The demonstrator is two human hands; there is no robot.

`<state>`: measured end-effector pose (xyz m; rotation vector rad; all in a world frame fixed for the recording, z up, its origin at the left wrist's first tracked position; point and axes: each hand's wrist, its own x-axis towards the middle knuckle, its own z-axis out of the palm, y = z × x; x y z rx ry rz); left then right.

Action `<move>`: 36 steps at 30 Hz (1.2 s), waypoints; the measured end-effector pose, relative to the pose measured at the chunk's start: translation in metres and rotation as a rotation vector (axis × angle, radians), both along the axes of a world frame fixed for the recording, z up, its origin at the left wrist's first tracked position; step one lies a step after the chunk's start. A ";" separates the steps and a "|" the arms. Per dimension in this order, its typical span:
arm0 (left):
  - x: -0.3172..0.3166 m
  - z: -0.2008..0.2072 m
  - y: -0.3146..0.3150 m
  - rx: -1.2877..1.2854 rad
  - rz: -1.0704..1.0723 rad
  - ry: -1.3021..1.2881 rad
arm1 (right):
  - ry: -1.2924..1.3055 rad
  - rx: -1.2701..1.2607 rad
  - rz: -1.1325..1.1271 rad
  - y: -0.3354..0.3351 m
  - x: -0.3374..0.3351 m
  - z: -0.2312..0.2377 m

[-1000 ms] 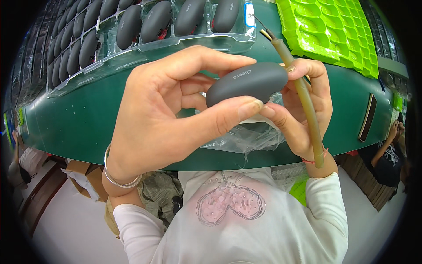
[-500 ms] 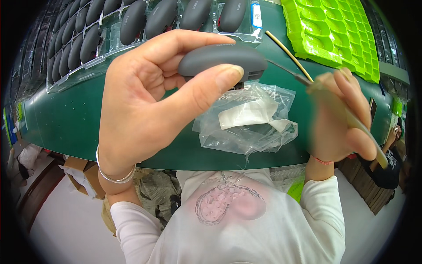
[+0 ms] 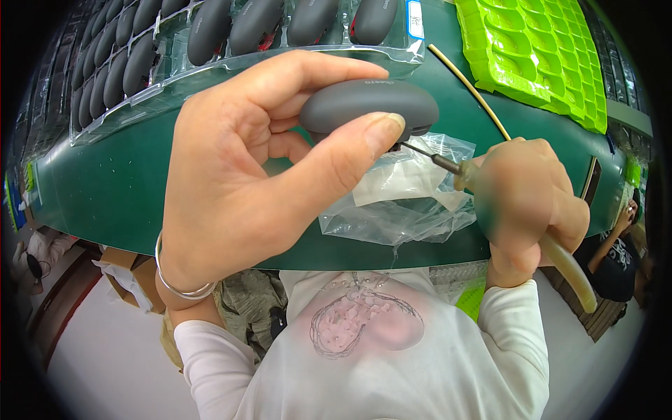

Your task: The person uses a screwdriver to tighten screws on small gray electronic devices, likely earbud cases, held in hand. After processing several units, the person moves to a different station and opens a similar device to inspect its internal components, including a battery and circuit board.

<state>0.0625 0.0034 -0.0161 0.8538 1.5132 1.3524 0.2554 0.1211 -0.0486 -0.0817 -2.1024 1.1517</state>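
Note:
My left hand (image 3: 238,168) holds a dark grey rounded plastic housing (image 3: 371,101) between thumb and fingers, above the green table. In my right hand (image 3: 525,196) is a thin-tipped hand tool (image 3: 446,163) with a yellowish handle; a bent, tube-like end sticks out below the fist. The tool's dark tip meets the underside of the housing near its right end, where I cannot make out the contact point. Beneath both hands lies a crumpled clear plastic bag (image 3: 392,217) with a white label (image 3: 378,183). Small metal pieces inside the bag are partly hidden.
Clear trays (image 3: 392,56) with several similar dark grey housings (image 3: 210,31) stand at the back left. A bright green moulded tray (image 3: 532,56) is at the back right. Between them lies a thin wooden stick (image 3: 469,91). Another person (image 3: 616,245) sits at the far right.
The tool's tip has come down and left, from beside the housing's right end to its underside. My left hand has shifted the housing slightly right and down.

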 end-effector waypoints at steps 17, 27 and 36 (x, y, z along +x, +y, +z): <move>-0.003 0.000 -0.004 -0.003 -0.102 0.110 | -0.035 -0.089 -0.022 -0.007 0.001 0.000; -0.001 0.000 -0.003 -0.027 -0.095 0.066 | -0.062 -0.185 -0.009 -0.006 0.003 0.002; 0.000 -0.003 -0.002 -0.008 -0.104 0.119 | -0.091 -0.269 -0.014 -0.006 0.006 0.000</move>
